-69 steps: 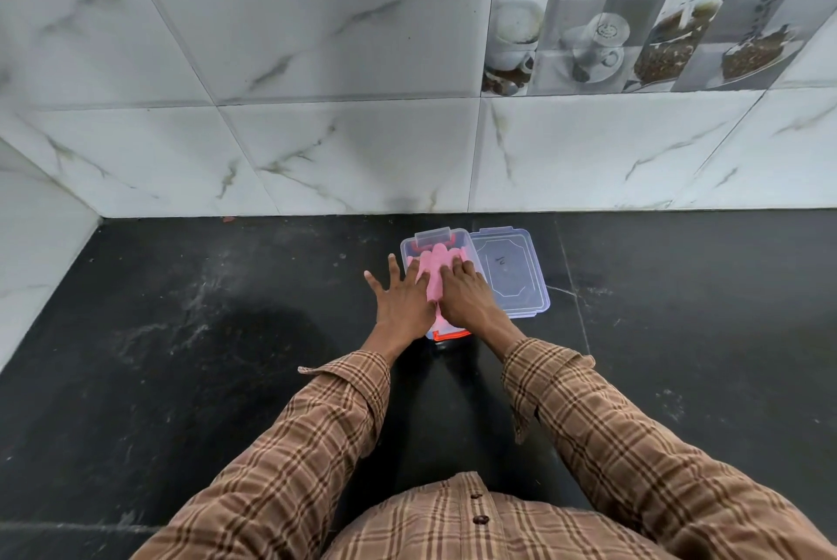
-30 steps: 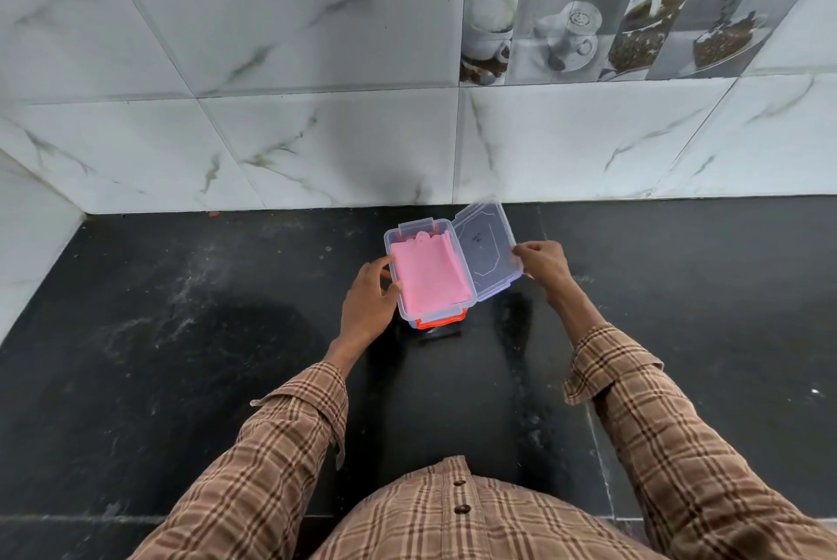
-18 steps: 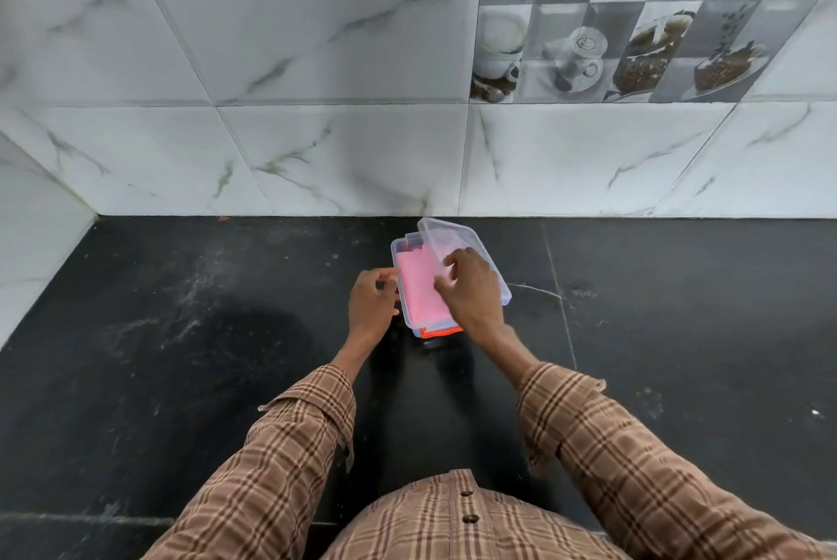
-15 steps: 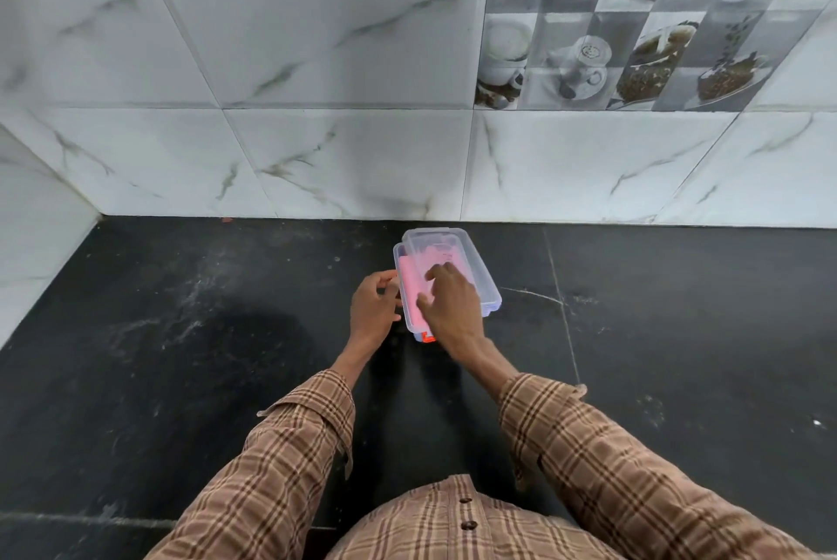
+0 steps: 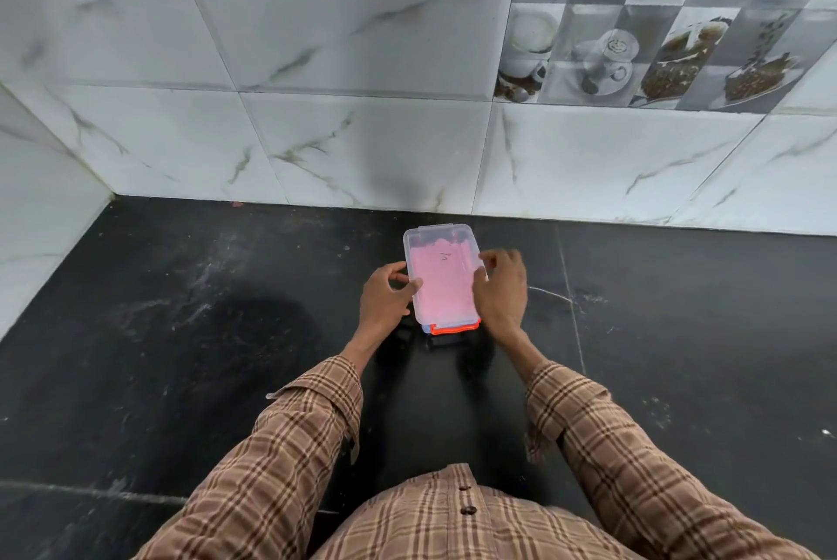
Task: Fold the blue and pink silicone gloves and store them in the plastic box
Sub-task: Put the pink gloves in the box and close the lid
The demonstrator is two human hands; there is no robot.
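Observation:
A clear plastic box [image 5: 419,238] with an orange clasp [image 5: 454,327] at its near end lies on the black counter, its clear lid lying flat over it. The folded pink silicone glove [image 5: 441,288] shows through the lid. A thin strip of blue shows at the box's near left corner; the blue glove is otherwise hidden. My left hand [image 5: 385,301] grips the box's left edge, thumb on the lid's rim. My right hand [image 5: 500,288] holds the right edge, fingers curled over the lid.
The black stone counter [image 5: 204,333] runs to a white marble-tiled wall [image 5: 362,143] just behind the box and to a side wall [image 5: 40,215] at the left. Picture tiles of cups [image 5: 634,29] sit high on the right.
My right hand swung the lid from the box's right side over onto the box. It then moved to the right edge. My left hand stayed at the left edge.

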